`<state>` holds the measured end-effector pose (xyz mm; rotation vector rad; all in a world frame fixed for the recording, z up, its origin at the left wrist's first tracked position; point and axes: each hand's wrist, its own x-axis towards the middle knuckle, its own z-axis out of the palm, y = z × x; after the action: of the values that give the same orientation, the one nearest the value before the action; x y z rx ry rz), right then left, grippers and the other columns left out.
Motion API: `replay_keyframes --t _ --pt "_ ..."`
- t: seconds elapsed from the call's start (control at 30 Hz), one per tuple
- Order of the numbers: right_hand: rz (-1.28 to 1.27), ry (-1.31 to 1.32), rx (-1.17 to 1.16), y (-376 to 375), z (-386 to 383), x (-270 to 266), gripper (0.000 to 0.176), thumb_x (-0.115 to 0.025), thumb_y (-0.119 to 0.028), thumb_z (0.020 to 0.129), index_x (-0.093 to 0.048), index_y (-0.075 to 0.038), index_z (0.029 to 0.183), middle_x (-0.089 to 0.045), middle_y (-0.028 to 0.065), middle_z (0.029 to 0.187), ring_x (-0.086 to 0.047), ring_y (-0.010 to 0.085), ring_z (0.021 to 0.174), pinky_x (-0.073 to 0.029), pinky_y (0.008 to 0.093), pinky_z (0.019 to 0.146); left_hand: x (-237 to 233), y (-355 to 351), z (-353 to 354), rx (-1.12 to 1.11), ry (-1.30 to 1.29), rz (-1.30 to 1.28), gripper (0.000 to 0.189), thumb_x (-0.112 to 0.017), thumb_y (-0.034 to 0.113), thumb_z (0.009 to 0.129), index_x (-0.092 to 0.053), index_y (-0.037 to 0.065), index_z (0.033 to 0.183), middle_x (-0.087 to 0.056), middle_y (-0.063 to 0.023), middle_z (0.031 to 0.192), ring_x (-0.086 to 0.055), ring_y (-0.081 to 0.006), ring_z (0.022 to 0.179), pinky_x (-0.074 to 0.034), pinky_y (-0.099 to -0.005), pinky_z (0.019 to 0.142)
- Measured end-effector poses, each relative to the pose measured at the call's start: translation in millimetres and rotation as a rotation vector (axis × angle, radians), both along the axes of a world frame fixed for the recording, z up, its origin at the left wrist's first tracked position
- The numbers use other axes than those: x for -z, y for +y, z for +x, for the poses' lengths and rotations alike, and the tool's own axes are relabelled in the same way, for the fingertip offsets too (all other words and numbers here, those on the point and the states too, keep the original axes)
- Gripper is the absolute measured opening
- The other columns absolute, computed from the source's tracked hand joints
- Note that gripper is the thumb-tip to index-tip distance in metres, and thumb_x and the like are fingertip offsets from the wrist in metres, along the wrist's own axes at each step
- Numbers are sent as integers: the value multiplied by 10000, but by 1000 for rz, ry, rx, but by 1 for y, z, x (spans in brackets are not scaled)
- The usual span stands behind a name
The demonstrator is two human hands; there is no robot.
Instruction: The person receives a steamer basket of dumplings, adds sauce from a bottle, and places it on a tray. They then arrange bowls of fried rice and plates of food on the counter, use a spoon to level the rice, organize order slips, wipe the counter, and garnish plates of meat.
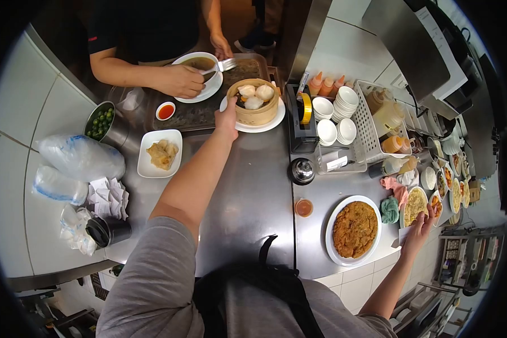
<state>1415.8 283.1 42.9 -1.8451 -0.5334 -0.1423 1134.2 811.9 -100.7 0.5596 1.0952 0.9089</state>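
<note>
My left hand (226,119) reaches across the counter and grips the near left edge of a white plate (268,125). On that plate stands a round bamboo steamer (257,115) with several dumplings (254,102) inside. Far to the right, my right hand (419,230) is raised beside an oval dish of food (416,206); a small white paper (401,236) shows next to its fingers. Between my arms, nearer the right one, lies an oval plate (330,250) with a large browned, fried item (355,229).
Opposite, a person's hands (181,81) handle a fork and soup bowl (201,56) over a brown tray (248,66). A square dish (170,138), sauce cup (165,111), metal bell (302,171), small cup (303,208), stacked bowls (346,98) and plastic bags (81,158) surround the counter.
</note>
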Motion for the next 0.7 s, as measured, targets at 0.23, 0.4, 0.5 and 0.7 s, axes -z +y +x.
replay_keyframes --t 0.23,0.4,0.5,0.7 --pt "153 421 -85 62 -47 1 285 -470 -248 1013 -567 -98 1235 -543 -7 967 -487 95 837 -408 225 754 40 49 -3 35 -24 76 847 -767 411 766 -406 -132 1308 -556 -260 1258 -620 -324 1100 -522 -452 923" --pt "365 592 -247 139 -95 -1 204 -507 -213 1005 -572 -79 1143 -535 -23 956 -475 69 849 -399 206 775 30 62 -22 153 311 106 829 -642 513 864 -390 -117 1339 -544 -231 1305 -575 -287 1176 -473 -439 970" --pt "564 738 -404 175 -122 -2 182 -521 -189 1002 -528 -67 1136 -542 -22 916 -488 51 803 -417 205 714 -1 40 -31 173 597 178 834 -598 545 888 -374 -102 1363 -530 -223 1325 -536 -279 1216 -433 -423 1000" --pt "532 721 -566 221 -190 19 146 -521 -152 996 -519 -78 1122 -514 -39 883 -453 36 785 -384 199 718 -118 -195 -59 401 202 889 634 -570 275 951 -249 7 1428 -429 -151 1336 -485 -229 1158 -446 -356 948"
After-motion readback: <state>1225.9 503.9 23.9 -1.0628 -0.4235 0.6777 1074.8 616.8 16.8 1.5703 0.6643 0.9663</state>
